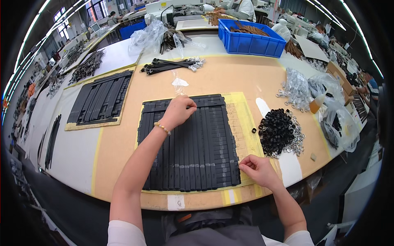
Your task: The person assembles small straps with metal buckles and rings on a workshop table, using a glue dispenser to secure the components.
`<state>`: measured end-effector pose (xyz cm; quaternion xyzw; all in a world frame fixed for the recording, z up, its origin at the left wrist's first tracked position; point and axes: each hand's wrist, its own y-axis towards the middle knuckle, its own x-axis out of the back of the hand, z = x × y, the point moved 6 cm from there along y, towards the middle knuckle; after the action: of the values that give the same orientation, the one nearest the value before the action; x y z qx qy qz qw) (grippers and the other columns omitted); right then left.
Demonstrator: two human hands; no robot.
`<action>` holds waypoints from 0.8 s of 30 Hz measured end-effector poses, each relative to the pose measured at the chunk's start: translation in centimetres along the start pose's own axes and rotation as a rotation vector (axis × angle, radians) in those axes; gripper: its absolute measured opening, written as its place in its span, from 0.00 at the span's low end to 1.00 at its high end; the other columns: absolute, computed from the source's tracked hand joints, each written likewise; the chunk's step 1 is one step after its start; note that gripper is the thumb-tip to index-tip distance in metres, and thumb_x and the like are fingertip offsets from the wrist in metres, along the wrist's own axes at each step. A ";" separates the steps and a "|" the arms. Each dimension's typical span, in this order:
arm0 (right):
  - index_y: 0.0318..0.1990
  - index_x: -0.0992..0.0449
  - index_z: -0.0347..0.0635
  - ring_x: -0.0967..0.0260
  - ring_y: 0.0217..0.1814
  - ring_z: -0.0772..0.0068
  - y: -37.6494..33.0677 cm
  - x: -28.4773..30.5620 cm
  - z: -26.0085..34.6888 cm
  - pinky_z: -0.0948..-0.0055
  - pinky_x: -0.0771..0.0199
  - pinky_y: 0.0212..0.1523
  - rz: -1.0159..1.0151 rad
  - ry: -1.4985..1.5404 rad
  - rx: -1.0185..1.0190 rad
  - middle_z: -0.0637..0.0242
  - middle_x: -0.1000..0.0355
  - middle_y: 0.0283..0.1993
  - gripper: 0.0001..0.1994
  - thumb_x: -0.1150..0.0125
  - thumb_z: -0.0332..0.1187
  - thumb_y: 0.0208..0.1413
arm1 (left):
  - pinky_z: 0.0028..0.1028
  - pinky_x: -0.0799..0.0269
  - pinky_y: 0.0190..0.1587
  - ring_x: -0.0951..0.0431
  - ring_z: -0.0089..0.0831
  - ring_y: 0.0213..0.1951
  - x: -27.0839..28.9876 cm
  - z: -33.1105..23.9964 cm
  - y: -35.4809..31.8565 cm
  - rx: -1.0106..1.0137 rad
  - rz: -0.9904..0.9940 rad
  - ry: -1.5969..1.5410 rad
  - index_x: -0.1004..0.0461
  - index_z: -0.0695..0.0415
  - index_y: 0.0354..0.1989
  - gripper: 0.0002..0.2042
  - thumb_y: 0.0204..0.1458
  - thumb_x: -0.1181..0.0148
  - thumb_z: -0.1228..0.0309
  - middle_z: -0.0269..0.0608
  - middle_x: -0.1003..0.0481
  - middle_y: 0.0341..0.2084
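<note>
Nearest first: right hand (258,169), one, curled, fingertips drawn together just beside the right-hand edge of the black strips (193,143); whether anything thin is pinched there cannot be told. Black strips, one set, laid side by side, lengthwise, between the two hands and under the left forearm, on a yellow-edged board (242,135); pale marks cross their lower part. Left hand (176,111), one, beaded bracelet (163,128) at wrist, thumb and forefinger brought together over the far end of the strips, by a crosswise black band (211,101); contact and any held piece cannot be told. Step in hand, by judgement: setting or straightening the row at its far end and right side. Next move, by judgement, calls for a light fingertip touch that leaves neighbouring strips in line. Beyond the right hand: black loops (277,127), one heap, mixed with metal clasps (296,137). Left of the left hand: second strip-covered board (100,98). Beyond the left hand: black straps (166,66), one bundle. Farthest, ahead and right of the left hand: blue bin (250,47), holding brown strips (252,29).
</note>
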<state>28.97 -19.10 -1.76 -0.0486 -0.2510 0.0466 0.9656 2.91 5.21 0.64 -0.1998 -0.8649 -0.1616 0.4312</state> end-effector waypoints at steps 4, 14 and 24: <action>0.39 0.19 0.35 0.27 0.30 0.83 0.2 2.8 -0.4 0.79 0.24 0.35 -0.070 -0.029 -0.021 0.67 0.21 0.30 0.08 0.33 0.31 0.60 | 0.37 0.29 0.55 0.26 0.44 0.51 -3.8 -1.5 5.1 -0.134 -0.063 0.112 0.19 0.57 0.41 0.12 0.49 0.29 0.67 0.45 0.24 0.42; 0.46 0.20 0.39 0.23 0.37 0.60 9.6 7.8 -1.3 0.65 0.22 0.44 -0.277 -0.555 0.158 0.56 0.25 0.38 0.11 0.35 0.34 0.59 | 0.36 0.29 0.52 0.25 0.45 0.48 -4.8 -2.7 7.2 -0.198 -0.089 0.120 0.24 0.59 0.35 0.09 0.50 0.30 0.71 0.47 0.24 0.38; 0.41 0.20 0.36 0.24 0.36 0.79 3.8 3.4 0.9 0.78 0.23 0.40 -0.111 0.124 0.205 0.65 0.23 0.38 0.08 0.31 0.27 0.56 | 0.33 0.26 0.34 0.20 0.40 0.30 9.4 -10.6 -8.8 -0.140 -0.229 0.263 0.23 0.60 0.41 0.13 0.49 0.28 0.71 0.45 0.21 0.29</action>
<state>31.26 -14.86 0.27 0.0616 -0.1872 0.0154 0.9803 0.70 -5.25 13.42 -0.1068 -0.8048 -0.2943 0.5043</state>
